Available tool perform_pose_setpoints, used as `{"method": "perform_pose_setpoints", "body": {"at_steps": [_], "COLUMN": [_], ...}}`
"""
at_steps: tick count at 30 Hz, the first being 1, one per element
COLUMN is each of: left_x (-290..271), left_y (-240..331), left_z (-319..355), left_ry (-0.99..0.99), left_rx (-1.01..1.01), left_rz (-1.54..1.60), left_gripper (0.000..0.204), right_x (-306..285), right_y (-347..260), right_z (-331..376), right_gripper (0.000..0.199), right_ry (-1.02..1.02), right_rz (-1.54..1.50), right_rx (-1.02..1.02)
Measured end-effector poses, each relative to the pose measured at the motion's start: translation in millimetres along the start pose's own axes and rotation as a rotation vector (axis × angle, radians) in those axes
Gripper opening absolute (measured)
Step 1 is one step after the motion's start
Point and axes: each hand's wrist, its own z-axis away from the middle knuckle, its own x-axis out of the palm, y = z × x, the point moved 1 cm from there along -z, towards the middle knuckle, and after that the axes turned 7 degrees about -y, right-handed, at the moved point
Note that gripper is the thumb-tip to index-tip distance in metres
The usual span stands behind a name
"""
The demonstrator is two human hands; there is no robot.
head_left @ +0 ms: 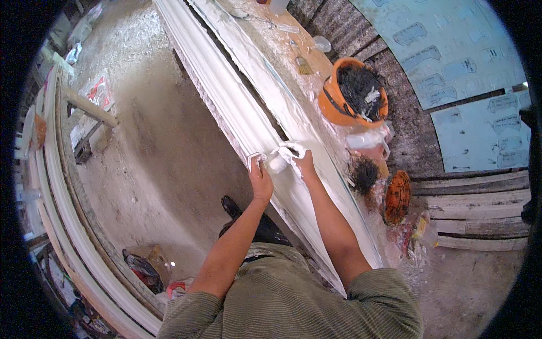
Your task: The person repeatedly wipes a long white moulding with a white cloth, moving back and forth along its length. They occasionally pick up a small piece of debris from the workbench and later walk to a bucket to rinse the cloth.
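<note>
Hands near each other, not touching: my right hand (pixel 305 165) grips a white clump (pixel 278 162), left hand (pixel 260 183) curled just beside it, can't tell if gripping. Long white molding (pixel 220 85) runs beneath both; orange bucket (pixel 332 108) ahead-right.

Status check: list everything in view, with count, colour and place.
White material: count unclear, white, in both hands
Ribbed strip: at least one, white, through centre
Bucket: one, orange, right of strip
Fibres: one mass, black, in bucket
Fibre clump: one, dark, below bucket
Round piece: one, orange, below clump
Brush: one, yellowish, left of bucket
Panels: at least two, blue, upper right
Other clutter: uncountable, mixed, scattered around
Shoe: one visible, black, below hands
Shirt: one, olive, bottom
Left hand, right hand: one each, bare, centre
</note>
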Motion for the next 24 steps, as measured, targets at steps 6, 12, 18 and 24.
{"method": "perform_pose_setpoints", "body": {"at_steps": [6,12,18,24], "left_x": [36,77,113,145], "left_y": [-30,-38,-68,-101], "left_z": [126,266,413,549], "left_ry": [0.002,0.048,-0.063,-0.259], "left_rx": [0.106,0.173,0.089,0.112], "left_rz": [-0.044,-0.117,-0.12,-0.181], "left_gripper": [0.02,0.021,0.024,0.029], "right_x": [-63,-134,-200,-264], "right_y": [137,237,250,269], "right_z": [65,146,302,449], "right_gripper": [0.035,0.035,0.029,0.027], "right_ry": [0.06,-0.06,-0.016,0.042], "right_rz": [-0.065,-0.01,0.101,0.076], "right_rx": [-0.069,-0.267,-0.238,-0.004]}}
